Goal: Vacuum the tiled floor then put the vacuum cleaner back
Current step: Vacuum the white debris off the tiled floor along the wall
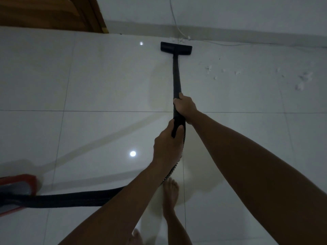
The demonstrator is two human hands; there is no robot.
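Observation:
A black vacuum wand (176, 75) reaches forward over the glossy white tiled floor (99, 82). Its flat black floor head (175, 48) lies on the tiles close to the far wall. My right hand (186, 106) grips the wand partway down. Just behind it my left hand (168, 144) grips the wand's rear end, where the ribbed black hose (74, 198) begins. The hose runs under my left forearm to the red and grey vacuum body (16, 193) at the lower left edge. Small white scraps (303, 80) lie scattered on the tiles to the right of the head.
A wooden door (51, 13) stands at the upper left. A thin white cable (174, 16) hangs down the far wall and trails along the skirting to the right, with a few scraps by it. My bare foot (170, 197) stands below my hands.

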